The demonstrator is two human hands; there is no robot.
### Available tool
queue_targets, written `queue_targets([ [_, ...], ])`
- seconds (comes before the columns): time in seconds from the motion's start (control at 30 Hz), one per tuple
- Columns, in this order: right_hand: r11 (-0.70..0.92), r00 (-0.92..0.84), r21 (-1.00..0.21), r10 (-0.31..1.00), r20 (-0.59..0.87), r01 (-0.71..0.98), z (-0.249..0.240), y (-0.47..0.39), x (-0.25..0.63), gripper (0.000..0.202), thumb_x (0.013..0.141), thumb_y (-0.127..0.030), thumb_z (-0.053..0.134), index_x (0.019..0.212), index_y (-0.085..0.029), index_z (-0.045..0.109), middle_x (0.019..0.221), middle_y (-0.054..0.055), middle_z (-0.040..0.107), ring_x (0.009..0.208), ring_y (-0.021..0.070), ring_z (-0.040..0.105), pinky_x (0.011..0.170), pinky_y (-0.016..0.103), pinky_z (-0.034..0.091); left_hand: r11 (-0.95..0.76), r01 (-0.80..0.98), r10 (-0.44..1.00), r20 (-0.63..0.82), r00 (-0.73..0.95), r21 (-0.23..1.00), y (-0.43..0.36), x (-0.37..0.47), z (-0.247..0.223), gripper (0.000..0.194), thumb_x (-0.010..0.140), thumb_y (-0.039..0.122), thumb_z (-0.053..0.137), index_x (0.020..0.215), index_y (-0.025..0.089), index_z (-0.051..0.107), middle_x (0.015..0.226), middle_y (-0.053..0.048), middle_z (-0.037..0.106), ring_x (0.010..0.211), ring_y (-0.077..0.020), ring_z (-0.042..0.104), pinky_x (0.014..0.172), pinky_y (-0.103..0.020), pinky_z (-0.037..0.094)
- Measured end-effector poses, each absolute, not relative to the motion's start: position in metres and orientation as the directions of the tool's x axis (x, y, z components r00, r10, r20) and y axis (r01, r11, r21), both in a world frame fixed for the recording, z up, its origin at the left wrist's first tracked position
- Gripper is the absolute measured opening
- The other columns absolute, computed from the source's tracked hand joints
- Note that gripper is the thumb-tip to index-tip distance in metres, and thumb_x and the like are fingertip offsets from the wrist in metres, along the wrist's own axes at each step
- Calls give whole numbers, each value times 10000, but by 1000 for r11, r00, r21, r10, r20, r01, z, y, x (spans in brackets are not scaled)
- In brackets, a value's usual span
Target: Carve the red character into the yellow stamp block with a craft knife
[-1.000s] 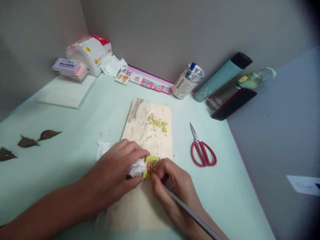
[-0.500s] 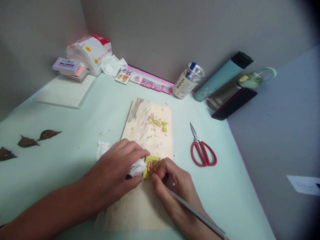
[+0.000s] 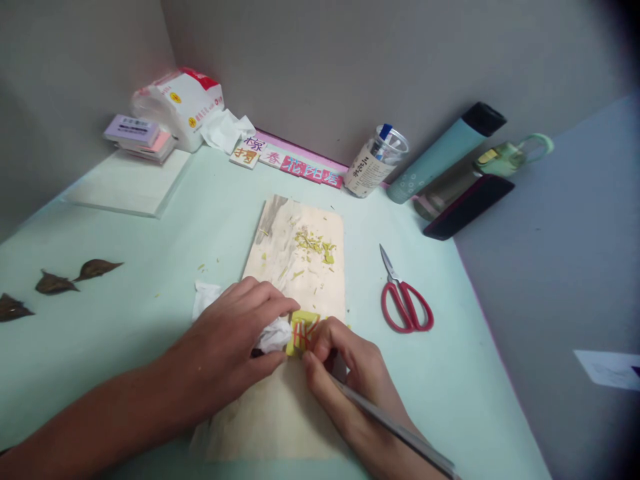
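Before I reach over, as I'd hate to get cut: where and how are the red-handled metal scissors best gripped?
Probably by the red handle loops, from the near side: the red-handled scissors lie flat and look closed, loops toward you, pointed metal blades away.

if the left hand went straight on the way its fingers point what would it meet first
Probably the small squarish yellow block with red lines, right in front of the left hand; beyond it lies the right hand, though depth is hard to judge.
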State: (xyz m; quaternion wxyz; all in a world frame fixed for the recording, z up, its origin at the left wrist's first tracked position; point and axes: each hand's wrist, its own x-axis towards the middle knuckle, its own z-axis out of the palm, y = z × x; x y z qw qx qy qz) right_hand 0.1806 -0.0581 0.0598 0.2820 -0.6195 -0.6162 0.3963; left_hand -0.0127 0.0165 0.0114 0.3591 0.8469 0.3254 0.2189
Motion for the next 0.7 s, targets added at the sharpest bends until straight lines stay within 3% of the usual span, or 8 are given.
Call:
queue_targets([
  [0.7,-147,-96,-879,973,-212,454,61,-56,186,211,918,-225,535,740,-244,424,695,-40,479,638,146,421,579,281,332,-540,408,691,111,714,736,18,-13,13,413,879,97,661,1253,265,608,1169,-32,641,1116,-270,544,950,-414,457],
])
